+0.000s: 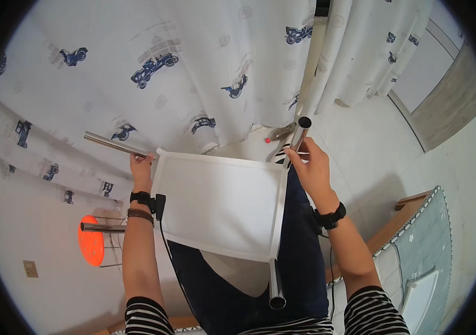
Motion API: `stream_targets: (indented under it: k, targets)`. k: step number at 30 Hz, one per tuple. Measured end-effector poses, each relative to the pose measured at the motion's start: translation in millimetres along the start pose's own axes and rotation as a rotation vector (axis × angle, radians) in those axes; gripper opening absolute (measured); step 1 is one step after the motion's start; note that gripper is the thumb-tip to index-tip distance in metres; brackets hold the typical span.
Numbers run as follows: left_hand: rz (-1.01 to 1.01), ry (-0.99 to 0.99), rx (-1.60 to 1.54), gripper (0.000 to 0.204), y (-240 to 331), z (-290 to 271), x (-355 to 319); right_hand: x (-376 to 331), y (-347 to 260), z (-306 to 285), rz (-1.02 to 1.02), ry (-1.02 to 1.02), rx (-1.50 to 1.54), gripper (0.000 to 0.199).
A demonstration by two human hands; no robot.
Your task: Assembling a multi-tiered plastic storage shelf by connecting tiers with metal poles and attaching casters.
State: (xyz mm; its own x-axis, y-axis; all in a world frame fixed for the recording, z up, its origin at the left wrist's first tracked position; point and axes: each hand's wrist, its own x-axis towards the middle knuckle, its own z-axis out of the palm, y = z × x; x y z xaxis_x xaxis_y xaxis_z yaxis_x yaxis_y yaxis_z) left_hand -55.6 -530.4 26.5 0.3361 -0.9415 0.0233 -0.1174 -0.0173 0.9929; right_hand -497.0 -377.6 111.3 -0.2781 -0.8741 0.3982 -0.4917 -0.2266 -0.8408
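Observation:
A white rectangular shelf panel [221,204] with a raised rim lies over my lap, and shiny hollow metal tubes stick out from its corners. My left hand [142,167] grips the far left tube [116,146] close to the corner, with its fingers closed. At the far right corner, my right hand [311,166] holds another tube [300,134] between thumb and fingers; its round open end points away from me. The near right tube [276,285] points toward my body, untouched. A fourth tube [104,228] juts leftward, partly hidden behind my left forearm.
White curtains [193,72] printed with blue cars hang ahead. An orange-topped stool [90,241] stands at left. A bottle with a red cap [280,133] is on the floor beyond the right hand. At right are a padded grey-green cover [425,240] and another white panel [420,298].

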Motion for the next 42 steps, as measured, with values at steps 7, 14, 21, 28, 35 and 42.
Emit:
stream_targets:
  k: [7,14,21,28,35,42]
  targets:
    - [0.068,0.088,-0.155,0.041,-30,23,29,0,-3,2,0.057,0.002,0.03,0.027]
    - [0.186,0.045,-0.025,0.038,-33,21,34,0,-5,9,0.033,0.027,-0.02,0.026]
    - [0.373,0.112,0.52,0.033,-12,43,2,1,-8,6,0.116,0.029,-0.016,0.027]
    - [0.424,0.088,0.533,0.033,-15,36,-1,-1,-10,10,0.107,0.049,0.004,0.028]
    - [0.498,0.18,0.478,0.033,-26,45,-5,-4,-9,8,0.08,0.055,0.024,0.027]
    - [0.445,0.155,0.52,0.033,-22,44,-4,-6,2,10,-0.054,0.071,-0.099,0.032]
